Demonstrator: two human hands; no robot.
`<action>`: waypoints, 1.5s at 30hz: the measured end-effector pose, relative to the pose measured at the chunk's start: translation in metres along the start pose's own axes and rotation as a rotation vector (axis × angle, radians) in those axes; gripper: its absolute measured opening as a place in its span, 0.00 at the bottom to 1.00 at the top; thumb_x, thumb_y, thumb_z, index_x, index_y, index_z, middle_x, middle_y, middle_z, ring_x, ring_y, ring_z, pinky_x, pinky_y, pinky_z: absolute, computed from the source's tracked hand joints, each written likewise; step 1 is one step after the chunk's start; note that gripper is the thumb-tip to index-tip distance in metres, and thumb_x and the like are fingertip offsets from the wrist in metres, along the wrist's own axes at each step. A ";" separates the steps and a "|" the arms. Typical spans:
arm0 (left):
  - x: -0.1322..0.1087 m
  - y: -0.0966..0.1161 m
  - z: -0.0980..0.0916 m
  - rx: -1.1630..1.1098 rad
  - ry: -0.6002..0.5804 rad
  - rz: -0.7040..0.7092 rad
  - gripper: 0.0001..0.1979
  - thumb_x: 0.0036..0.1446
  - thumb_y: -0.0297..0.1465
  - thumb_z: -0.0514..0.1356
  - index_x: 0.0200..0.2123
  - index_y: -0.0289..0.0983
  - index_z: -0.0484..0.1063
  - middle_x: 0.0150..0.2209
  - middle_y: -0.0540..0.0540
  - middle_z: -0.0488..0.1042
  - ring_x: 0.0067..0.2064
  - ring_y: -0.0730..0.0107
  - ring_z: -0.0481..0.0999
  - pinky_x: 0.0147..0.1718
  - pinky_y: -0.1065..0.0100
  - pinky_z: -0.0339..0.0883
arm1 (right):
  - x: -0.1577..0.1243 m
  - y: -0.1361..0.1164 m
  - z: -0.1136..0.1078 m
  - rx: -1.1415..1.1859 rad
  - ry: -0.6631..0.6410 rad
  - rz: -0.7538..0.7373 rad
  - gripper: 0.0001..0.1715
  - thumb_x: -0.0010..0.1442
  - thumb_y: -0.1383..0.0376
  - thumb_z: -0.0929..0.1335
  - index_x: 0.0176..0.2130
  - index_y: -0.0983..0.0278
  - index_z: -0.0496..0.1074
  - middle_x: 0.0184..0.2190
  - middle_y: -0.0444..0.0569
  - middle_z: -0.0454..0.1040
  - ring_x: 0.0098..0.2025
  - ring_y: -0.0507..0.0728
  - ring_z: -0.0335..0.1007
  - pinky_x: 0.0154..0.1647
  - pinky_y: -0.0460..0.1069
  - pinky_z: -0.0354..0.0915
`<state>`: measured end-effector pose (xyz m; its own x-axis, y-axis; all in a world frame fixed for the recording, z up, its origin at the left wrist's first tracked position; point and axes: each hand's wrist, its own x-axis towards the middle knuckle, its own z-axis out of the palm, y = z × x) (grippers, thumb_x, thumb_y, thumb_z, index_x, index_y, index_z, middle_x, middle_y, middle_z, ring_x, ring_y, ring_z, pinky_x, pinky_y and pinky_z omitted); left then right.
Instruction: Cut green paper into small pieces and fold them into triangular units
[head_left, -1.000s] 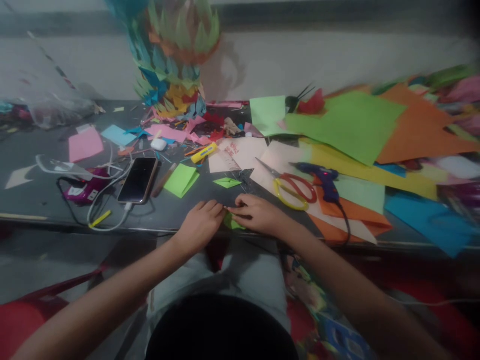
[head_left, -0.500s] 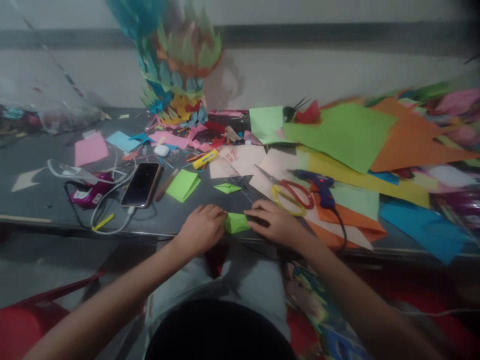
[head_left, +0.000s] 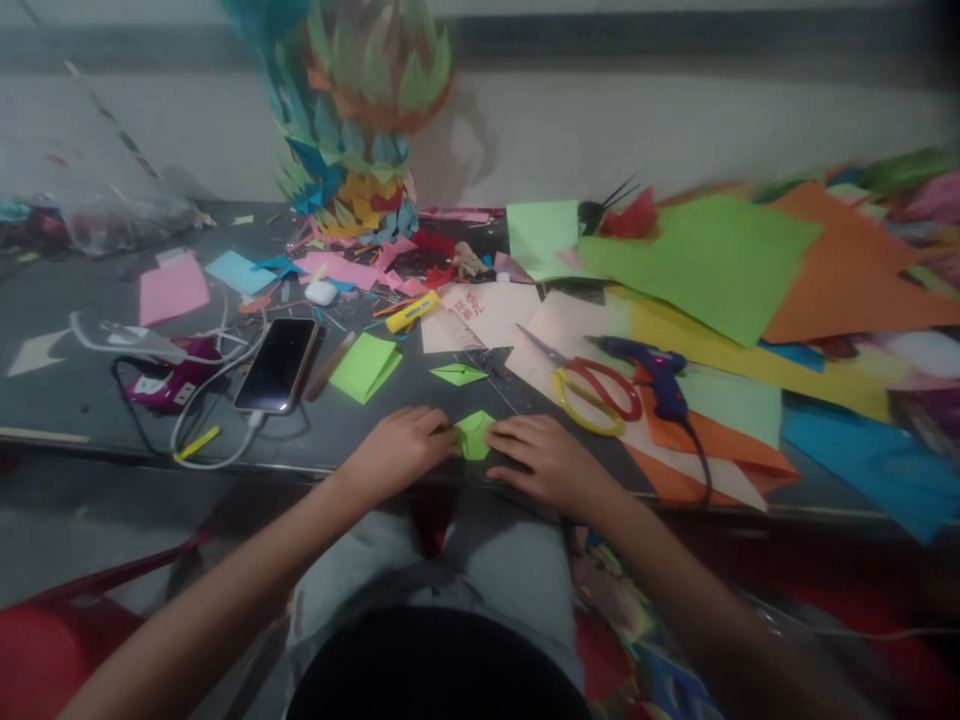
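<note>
A small piece of folded green paper [head_left: 474,436] lies at the table's front edge between my hands. My left hand [head_left: 409,446] pinches its left side, fingers closed. At its right side, my right hand [head_left: 541,456] grips the paper with thumb and fingertips. Just beyond sits a narrow folded green paper shape [head_left: 459,374]. A stack of green paper squares [head_left: 366,367] rests to the left of it. To the right are scissors [head_left: 592,390] with red and yellow handles.
A blue glue gun [head_left: 656,375] with a cord lies right of the scissors, among large coloured sheets [head_left: 712,260]. At left are a charging phone [head_left: 277,364] and a purple power strip [head_left: 176,378]. A layered paper model [head_left: 360,130] stands at the back, near paper scraps.
The green paper between my hands has changed from a wide shape to a narrower, pointed one. My hands have drawn slightly closer around it. The view has shifted a little.
</note>
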<state>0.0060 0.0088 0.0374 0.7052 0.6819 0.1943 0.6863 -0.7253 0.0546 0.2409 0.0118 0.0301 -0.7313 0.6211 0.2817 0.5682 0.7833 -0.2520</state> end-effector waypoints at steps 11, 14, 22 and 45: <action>0.004 0.004 0.008 -0.272 0.060 -0.106 0.08 0.58 0.33 0.57 0.37 0.39 0.76 0.32 0.48 0.71 0.35 0.69 0.69 0.34 0.68 0.61 | 0.020 0.003 0.007 0.155 0.042 -0.083 0.11 0.62 0.64 0.63 0.36 0.62 0.74 0.38 0.49 0.76 0.40 0.56 0.70 0.41 0.52 0.63; 0.007 -0.007 0.009 -0.458 0.051 -0.110 0.06 0.55 0.30 0.61 0.35 0.41 0.77 0.32 0.49 0.72 0.36 0.69 0.69 0.36 0.69 0.62 | 0.023 0.001 0.007 0.238 0.033 -0.010 0.10 0.61 0.65 0.64 0.34 0.62 0.74 0.36 0.49 0.75 0.39 0.56 0.69 0.42 0.51 0.63; 0.006 -0.010 0.013 -0.570 0.068 -0.106 0.06 0.55 0.29 0.60 0.35 0.40 0.78 0.32 0.48 0.72 0.36 0.69 0.69 0.36 0.69 0.61 | 0.032 -0.005 0.010 0.383 0.116 0.288 0.06 0.55 0.68 0.68 0.27 0.63 0.73 0.30 0.47 0.72 0.33 0.53 0.69 0.34 0.46 0.62; -0.018 0.013 0.009 -0.150 0.145 0.004 0.16 0.59 0.35 0.53 0.45 0.34 0.71 0.46 0.41 0.74 0.46 0.62 0.71 0.41 0.63 0.66 | 0.035 -0.006 0.015 0.401 0.103 0.342 0.06 0.52 0.70 0.68 0.25 0.63 0.73 0.30 0.44 0.71 0.30 0.50 0.66 0.31 0.45 0.59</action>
<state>0.0036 -0.0124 0.0256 0.6676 0.6661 0.3327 0.6415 -0.7414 0.1970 0.2069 0.0287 0.0278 -0.4775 0.8543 0.2055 0.5646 0.4776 -0.6732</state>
